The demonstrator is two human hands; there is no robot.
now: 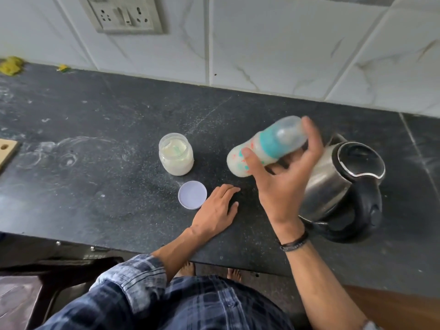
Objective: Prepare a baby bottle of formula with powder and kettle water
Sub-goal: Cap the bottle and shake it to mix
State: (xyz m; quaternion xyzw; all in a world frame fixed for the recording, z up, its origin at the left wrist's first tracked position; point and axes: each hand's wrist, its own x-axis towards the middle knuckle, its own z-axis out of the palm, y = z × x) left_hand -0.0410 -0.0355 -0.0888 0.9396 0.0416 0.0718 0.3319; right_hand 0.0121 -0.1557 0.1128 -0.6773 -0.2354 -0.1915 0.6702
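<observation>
**Background items, non-task**

Countertop (95, 191): dark speckled stone, dusty, w/ pale ring marks (69, 159) on left side. Back wall: white marble-look tiles (273, 44), grey grout. Switch/socket plate (123, 14) on wall, top left, cut off by frame edge. Yellow scraps (10, 65) at far-left back of counter; smaller yellow bit (63, 67) near them. Wooden board (7, 151), corner only, at left edge, w/ a hole. Below counter edge: blue plaid shirt (190, 306), bare feet (188, 267), dark furniture (59, 270) lower left (type unclear), brown wood surface (392, 303) lower right.

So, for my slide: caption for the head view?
Right hand holds tilted baby bottle above counter; left hand rests flat.
</observation>
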